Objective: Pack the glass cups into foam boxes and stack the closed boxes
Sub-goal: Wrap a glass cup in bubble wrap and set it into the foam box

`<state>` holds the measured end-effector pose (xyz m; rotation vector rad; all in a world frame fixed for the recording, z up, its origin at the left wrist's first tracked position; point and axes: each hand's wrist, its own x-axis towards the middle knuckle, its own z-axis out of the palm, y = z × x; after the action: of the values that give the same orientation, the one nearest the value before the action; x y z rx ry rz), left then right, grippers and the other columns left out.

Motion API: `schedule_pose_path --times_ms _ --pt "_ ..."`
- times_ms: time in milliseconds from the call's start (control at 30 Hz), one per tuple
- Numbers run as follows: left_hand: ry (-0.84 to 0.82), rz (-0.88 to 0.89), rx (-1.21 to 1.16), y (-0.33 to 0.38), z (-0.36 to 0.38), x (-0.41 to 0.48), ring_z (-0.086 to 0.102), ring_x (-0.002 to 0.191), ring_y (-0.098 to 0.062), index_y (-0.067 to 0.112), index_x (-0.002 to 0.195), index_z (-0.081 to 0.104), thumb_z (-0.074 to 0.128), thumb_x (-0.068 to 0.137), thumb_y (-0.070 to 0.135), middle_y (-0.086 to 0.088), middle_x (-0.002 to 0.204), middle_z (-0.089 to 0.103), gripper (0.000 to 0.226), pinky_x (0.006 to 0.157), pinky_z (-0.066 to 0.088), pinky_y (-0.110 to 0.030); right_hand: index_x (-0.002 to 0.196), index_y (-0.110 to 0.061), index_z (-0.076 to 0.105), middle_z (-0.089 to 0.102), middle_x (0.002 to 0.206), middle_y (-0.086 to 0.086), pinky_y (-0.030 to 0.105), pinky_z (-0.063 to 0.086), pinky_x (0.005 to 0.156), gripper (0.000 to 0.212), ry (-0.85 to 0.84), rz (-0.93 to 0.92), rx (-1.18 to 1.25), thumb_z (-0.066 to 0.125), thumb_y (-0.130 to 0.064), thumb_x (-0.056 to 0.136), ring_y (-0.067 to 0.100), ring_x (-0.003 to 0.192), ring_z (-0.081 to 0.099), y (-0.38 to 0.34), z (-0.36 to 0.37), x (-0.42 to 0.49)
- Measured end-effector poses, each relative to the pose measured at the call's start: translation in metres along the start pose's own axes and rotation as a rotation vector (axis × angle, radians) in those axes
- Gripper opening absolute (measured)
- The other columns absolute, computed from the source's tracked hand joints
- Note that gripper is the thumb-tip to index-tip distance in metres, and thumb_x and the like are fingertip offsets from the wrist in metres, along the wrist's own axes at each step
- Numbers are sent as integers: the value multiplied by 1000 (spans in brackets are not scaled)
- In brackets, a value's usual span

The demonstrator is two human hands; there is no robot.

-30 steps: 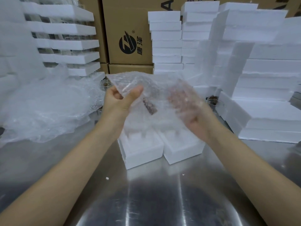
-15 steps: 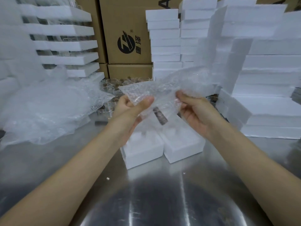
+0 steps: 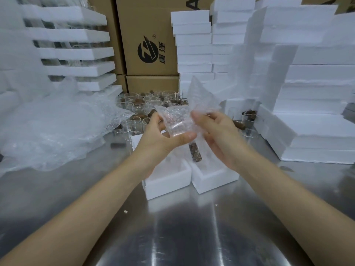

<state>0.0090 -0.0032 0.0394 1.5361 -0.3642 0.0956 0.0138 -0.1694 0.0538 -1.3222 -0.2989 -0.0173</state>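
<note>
My left hand (image 3: 160, 138) grips a glass cup wrapped in a bubble-wrap sheet (image 3: 194, 108), thumb across its front. A brown handle (image 3: 195, 153) of the cup sticks down out of the wrap. My right hand (image 3: 217, 131) pinches the sheet's right side. Both hands hover above two open white foam box halves (image 3: 169, 181) (image 3: 213, 177) lying side by side on the steel table (image 3: 172, 227). Behind them stand several bare glass cups (image 3: 146, 104) with brown handles.
A heap of bubble wrap (image 3: 55, 129) covers the table's left. Stacks of white foam boxes (image 3: 311, 93) rise at the right and back (image 3: 194, 45), foam trays (image 3: 76, 54) at the left, cardboard cartons (image 3: 149, 45) behind. Another cup (image 3: 249, 123) stands by the right stack.
The hands have come closer together and the spread-out bubble sheet is now folded round the cup, one corner sticking up. The view has shifted down slightly, baring the cups behind.
</note>
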Motion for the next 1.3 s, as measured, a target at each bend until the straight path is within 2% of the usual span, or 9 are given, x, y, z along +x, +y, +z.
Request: schedule_pose_path --times_ms 100,300,433,567,733,900,967,1100,1300 --pt "-13 20 6 2 1 -1 65 97 5 28 121 49 87 57 34 15 118 65 74 72 52 -12 86 -9 63 65 72 -4 18 52 70 4 59 -42 12 64 -8 90 8 71 62 0 -4 1" --pt "-95 -31 -21 9 0 -2 64 111 -13 29 125 49 91 53 39 8 121 67 84 92 54 -37 116 -4 62 71 104 8 40 50 97 53 102 -100 -49 74 -9 64 23 103 67 -5 -7 -1" --pt "-159 -82 -60 12 -1 -3 55 125 -24 26 131 45 92 32 56 -1 136 57 114 103 44 -52 133 -6 53 62 125 23 43 50 98 66 -34 65 239 62 13 70 34 116 60 -8 -4 0" --pt "-173 -99 -48 15 -5 -1 53 127 -25 26 133 44 94 34 53 -1 137 56 114 101 47 -49 126 -13 55 61 121 13 36 55 83 66 73 -109 144 62 24 71 26 101 62 -5 -3 0" --pt "-111 -62 -74 12 -5 0 66 110 -20 20 128 48 87 62 22 2 119 69 77 87 57 -38 69 -11 60 50 85 -6 24 39 70 30 135 -457 -548 69 17 72 15 84 50 -5 2 -3" --pt "-8 -17 -133 13 -8 4 66 110 -20 17 130 47 83 63 21 -2 123 67 76 94 53 -45 82 3 65 55 90 20 26 40 74 17 -22 -392 -593 52 -5 87 22 82 51 -15 3 -10" --pt "0 18 -93 13 -9 4 66 109 -16 18 129 47 88 60 21 0 122 67 80 92 54 -40 91 16 58 56 99 29 36 43 82 44 -99 -321 -652 44 -25 90 28 92 54 -11 5 -13" --pt "-40 118 109 12 -8 0 66 98 0 31 114 51 91 55 33 18 110 68 72 75 52 -13 116 -40 52 52 118 -24 32 32 105 62 -176 5 -653 28 -82 78 -16 109 45 -2 -2 -18" --pt "-66 182 174 11 -9 1 63 108 -2 40 112 50 90 54 42 19 117 65 71 84 53 -19 142 -7 41 38 151 14 55 22 117 86 -211 -69 -393 44 -71 84 27 142 32 2 7 -9"
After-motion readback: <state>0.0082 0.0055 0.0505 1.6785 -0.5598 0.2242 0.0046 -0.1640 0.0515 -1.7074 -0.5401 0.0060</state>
